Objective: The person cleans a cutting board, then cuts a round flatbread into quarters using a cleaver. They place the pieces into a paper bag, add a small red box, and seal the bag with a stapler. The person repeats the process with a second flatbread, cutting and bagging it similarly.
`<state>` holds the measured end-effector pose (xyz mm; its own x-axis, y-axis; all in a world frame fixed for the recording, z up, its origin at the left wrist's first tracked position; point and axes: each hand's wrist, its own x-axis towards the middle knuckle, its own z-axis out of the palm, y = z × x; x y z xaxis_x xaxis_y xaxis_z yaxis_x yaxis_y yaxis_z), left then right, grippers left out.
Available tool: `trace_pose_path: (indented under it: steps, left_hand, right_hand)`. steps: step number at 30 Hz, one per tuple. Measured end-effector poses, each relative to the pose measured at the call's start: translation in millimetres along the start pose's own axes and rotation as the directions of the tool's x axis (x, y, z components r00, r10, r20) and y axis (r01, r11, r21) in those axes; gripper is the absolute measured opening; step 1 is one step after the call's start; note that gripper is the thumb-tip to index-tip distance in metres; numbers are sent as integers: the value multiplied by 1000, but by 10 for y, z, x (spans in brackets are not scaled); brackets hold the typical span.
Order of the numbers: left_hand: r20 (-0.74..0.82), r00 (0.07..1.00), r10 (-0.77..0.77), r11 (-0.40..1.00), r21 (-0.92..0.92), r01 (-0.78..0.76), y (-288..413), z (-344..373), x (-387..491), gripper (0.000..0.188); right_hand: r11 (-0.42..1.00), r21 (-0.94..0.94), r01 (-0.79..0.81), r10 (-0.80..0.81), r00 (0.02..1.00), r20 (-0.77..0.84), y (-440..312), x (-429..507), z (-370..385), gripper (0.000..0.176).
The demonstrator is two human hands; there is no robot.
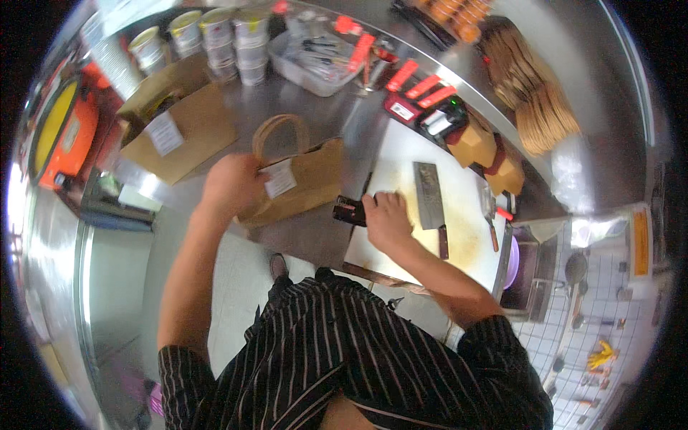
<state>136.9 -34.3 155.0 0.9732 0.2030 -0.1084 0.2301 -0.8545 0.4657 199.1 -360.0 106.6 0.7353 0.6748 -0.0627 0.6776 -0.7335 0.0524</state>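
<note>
My left hand [233, 180] grips the near-left top edge of a brown paper bag [317, 174]. The bag has a looped handle [279, 131] and bears a white printed label [280, 179]. My right hand [388, 219] holds a black stapler [349, 210] to the right of that bag, over the edge of a white cutting board [371, 250]. Beyond my right fingers a cleaver [429, 196] rests flat on the stained board, its dark handle towards me. A second paper bag [201, 126], also labelled, stands open at the far left with contents I cannot make out.
Stacked tubs [251, 48] and a clear plastic bin [317, 80] line the back of the steel counter. Red and black devices [400, 107] and folded cardboard boxes [473, 142] border the board. Folded paper bags [529, 86] lie on the raised shelf. An orange container [72, 140] is at left.
</note>
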Motion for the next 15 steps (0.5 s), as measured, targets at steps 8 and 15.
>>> trace_pose_path:
  steps: [8,15]
  left_hand:
    - [-135,988,-76,985,-164,53,3,14,-175,25]
    - [-379,910,-168,973,-211,92,40,103,-366,23]
  right_hand:
    - [925,291,-245,242,969,48,771,198,661,66]
    - [80,923,376,811,514,-280,1493,1490,-266,23]
